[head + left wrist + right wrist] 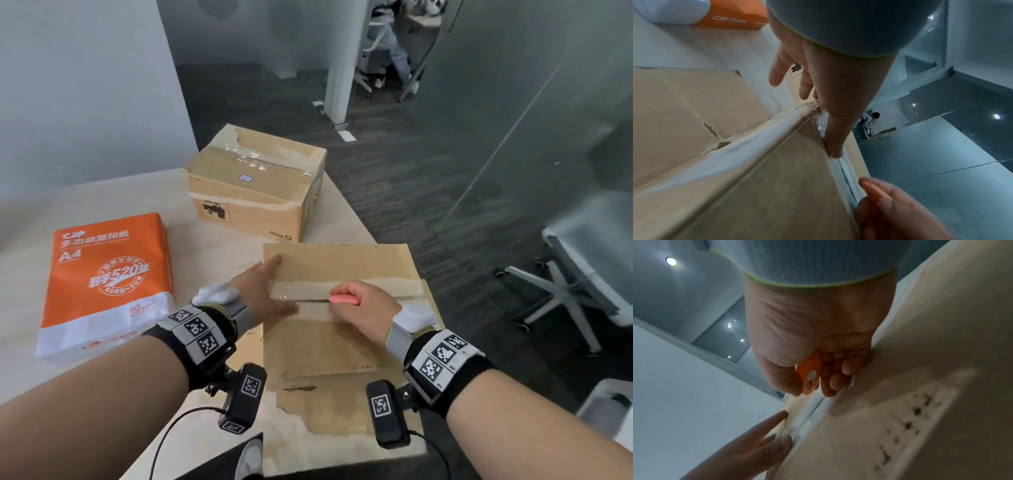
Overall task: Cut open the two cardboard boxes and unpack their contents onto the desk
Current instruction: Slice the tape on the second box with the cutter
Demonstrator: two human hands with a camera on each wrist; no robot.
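A large cardboard box [342, 342] stands at the desk's near right corner, its top seam covered with clear tape [376, 286]. My left hand [265, 291] lies flat with straight fingers on the box's top left end [830, 113], thumb by the seam. My right hand [359, 308] grips a small orange-pink box cutter [344, 299] [809, 374] set on the taped seam, right of the left hand. A second, smaller taped cardboard box [257, 185] stands behind it on the desk.
An orange and white ream of A4 paper [106, 284] lies on the desk [68, 205] to the left. A white office chair [582, 274] stands on the dark floor to the right. A glass partition and a seated person are far behind.
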